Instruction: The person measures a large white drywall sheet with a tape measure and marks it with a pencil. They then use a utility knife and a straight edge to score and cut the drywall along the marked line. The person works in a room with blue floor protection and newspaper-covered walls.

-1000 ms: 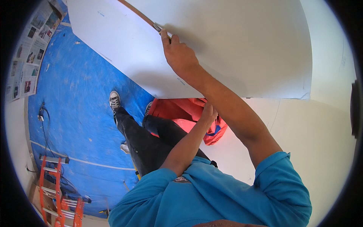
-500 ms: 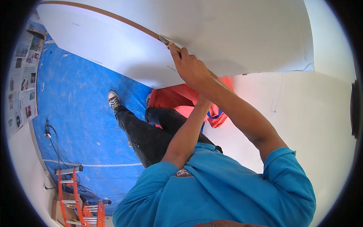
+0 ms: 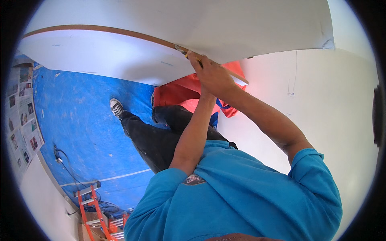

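A large white drywall sheet [image 3: 249,28] with a brown paper edge [image 3: 100,30] spans the top of the view. My right hand [image 3: 213,74] is closed around a small knife-like tool [image 3: 181,51] whose tip rests on that brown edge. My left forearm [image 3: 193,132] rises to just under the right wrist. My left hand is hidden behind the right hand and the board, so its grip cannot be seen. Below are my blue shirt, black trousers and a sneaker [image 3: 116,107].
A blue tarp [image 3: 80,132] covers the floor, with newspaper sheets [image 3: 22,116] along its left side and a cable [image 3: 60,160]. An orange ladder [image 3: 94,209] lies at the lower left. An orange-red plastic sheet [image 3: 181,94] sits under the board. A white wall [image 3: 333,104] stands on the right.
My right hand and the tool have slid along the brown edge, toward my body. More of that edge now shows to the left, and the view has tilted.
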The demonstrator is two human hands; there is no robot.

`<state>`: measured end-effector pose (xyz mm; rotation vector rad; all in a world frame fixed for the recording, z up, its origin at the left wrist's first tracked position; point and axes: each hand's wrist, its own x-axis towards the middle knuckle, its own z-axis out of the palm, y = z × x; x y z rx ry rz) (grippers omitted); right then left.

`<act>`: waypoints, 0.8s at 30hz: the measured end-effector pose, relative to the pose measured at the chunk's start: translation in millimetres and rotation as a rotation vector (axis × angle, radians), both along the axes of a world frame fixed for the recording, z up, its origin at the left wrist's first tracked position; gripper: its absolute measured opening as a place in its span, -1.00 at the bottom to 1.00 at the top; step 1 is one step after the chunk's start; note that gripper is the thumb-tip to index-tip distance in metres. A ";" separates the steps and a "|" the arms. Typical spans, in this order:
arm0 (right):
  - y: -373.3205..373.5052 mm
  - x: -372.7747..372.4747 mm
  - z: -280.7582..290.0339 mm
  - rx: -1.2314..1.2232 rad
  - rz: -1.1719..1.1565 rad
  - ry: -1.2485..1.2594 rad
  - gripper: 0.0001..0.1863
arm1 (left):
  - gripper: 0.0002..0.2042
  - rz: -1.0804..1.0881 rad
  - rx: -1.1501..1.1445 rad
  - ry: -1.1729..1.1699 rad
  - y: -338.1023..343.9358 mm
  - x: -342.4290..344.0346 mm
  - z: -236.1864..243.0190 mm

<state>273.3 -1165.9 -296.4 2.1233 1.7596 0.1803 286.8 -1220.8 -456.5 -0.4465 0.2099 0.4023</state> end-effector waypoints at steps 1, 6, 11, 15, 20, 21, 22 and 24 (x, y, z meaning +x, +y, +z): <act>-8.9 2.6 6.2 0.001 0.005 0.010 -0.14 | -0.62 0.001 -0.002 -0.001 2.0 -1.4 2.6; -35.2 5.6 22.7 -0.206 -0.112 0.026 -0.14 | -0.62 0.006 -0.057 -0.024 4.0 -9.1 14.6; -43.0 12.6 17.3 -0.114 -0.085 0.039 -0.20 | -0.61 0.020 0.468 0.276 -2.9 -11.8 14.7; -49.8 18.3 15.9 -0.092 -0.032 0.066 -0.24 | -0.59 -0.024 0.442 0.310 -2.6 -13.3 6.0; -71.9 18.2 29.0 -0.041 -0.029 0.072 -0.24 | -0.54 -0.065 0.033 0.104 -3.1 -11.2 1.9; -76.0 18.4 29.6 -0.074 -0.076 0.070 -0.24 | -0.53 -0.054 0.017 0.141 -4.7 -10.0 1.8; -79.2 18.3 29.4 -0.106 -0.125 0.066 -0.23 | -0.53 -0.048 0.005 0.164 -6.1 -8.8 1.7; -85.8 18.3 28.5 -0.140 -0.175 0.062 -0.22 | -0.52 -0.033 0.000 0.106 -6.8 -7.5 -0.7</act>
